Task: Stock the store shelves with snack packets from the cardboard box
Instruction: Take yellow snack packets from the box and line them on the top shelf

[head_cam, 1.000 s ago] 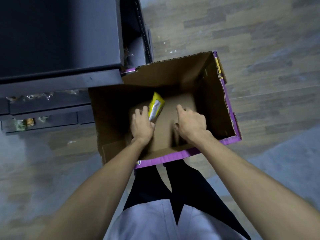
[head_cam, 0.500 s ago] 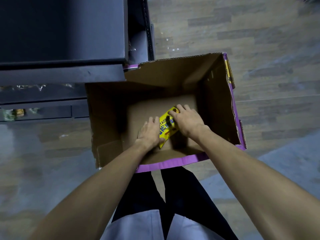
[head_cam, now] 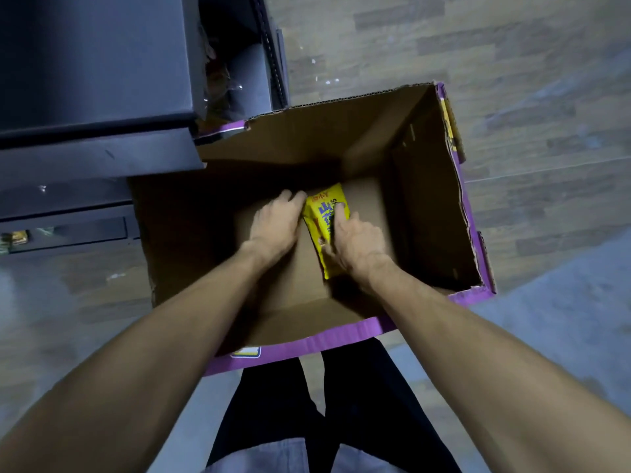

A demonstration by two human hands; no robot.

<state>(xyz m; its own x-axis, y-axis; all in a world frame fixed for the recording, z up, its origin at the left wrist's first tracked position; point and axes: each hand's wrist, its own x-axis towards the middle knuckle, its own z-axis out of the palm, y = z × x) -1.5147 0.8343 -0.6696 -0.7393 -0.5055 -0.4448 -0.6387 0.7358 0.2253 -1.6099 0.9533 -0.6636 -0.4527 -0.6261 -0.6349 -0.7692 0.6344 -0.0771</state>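
An open cardboard box (head_cam: pixel 426 206) with purple outer sides stands on the floor in front of me. Inside, a yellow snack packet (head_cam: pixel 324 216) with blue print lies face up on the box floor. Both my hands reach down into the box. My right hand (head_cam: pixel 355 244) lies over the packet's right side, fingers curled on it. My left hand (head_cam: pixel 276 223) rests beside the packet's left edge, fingertips touching its top corner. The packet's lower right part is hidden under my right hand.
Dark store shelves (head_cam: pixel 95 145) stand at the left, their edge overlapping the box's far left corner; a few packets (head_cam: pixel 15 237) show on a lower shelf. Wood-pattern floor (head_cam: pixel 512 63) stretches to the right and behind. My legs are below the box.
The packet went from upright in my left hand to lying flat between both hands. My right hand has come onto it and my left hand has slid to its left edge.
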